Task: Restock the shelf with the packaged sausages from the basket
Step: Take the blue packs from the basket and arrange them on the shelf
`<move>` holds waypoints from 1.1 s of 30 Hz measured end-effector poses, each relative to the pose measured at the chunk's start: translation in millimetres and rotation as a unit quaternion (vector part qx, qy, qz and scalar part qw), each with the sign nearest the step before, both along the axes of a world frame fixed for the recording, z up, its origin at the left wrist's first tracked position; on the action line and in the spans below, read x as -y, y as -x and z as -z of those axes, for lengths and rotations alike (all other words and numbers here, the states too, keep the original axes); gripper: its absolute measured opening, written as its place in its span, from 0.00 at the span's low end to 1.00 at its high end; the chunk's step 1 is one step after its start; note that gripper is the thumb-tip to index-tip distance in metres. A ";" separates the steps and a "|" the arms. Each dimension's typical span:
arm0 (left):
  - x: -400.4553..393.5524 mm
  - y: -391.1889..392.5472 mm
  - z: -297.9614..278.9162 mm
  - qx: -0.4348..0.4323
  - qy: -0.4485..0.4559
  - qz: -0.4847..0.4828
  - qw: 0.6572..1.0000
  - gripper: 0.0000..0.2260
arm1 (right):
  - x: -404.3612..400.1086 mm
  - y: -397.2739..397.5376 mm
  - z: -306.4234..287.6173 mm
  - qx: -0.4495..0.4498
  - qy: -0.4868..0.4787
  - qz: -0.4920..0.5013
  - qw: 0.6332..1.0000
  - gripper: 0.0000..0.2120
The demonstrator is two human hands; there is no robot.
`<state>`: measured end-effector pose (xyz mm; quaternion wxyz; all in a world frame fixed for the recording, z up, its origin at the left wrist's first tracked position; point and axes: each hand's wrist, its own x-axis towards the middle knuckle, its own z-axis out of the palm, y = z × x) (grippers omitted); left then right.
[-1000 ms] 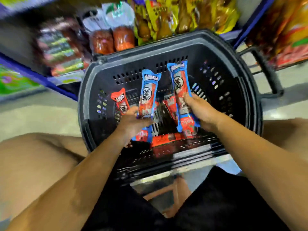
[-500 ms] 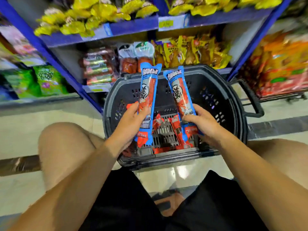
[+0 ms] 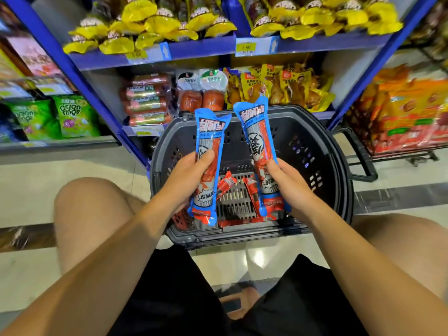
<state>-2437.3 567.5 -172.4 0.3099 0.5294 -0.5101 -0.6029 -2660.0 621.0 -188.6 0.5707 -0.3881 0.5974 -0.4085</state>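
left pack [image 3: 209, 163]: blue edges, red and grey centre, white lettering on top; right pack [image 3: 260, 156]: same blue border, red and grey panel with a black-and-white mask figure; basket [image 3: 322, 151]: black, perforated walls and slotted floor; small packs [image 3: 251, 187] in it: red with white marks; shelf [image 3: 194, 50]: blue frame, white and yellow price tags; upper bags [image 3: 150, 23]: yellow with dark tops; snack bags [image 3: 72, 115]: green, white lettering; shorts [image 3: 169, 299]: black; floor [image 3: 29, 190]: cream with a dark stripe.
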 end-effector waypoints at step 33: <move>27.0 -1.9 -16.6 0.231 0.218 0.030 0.948 0.14 | 31.0 5.2 -22.9 -0.122 0.145 0.056 0.980 0.09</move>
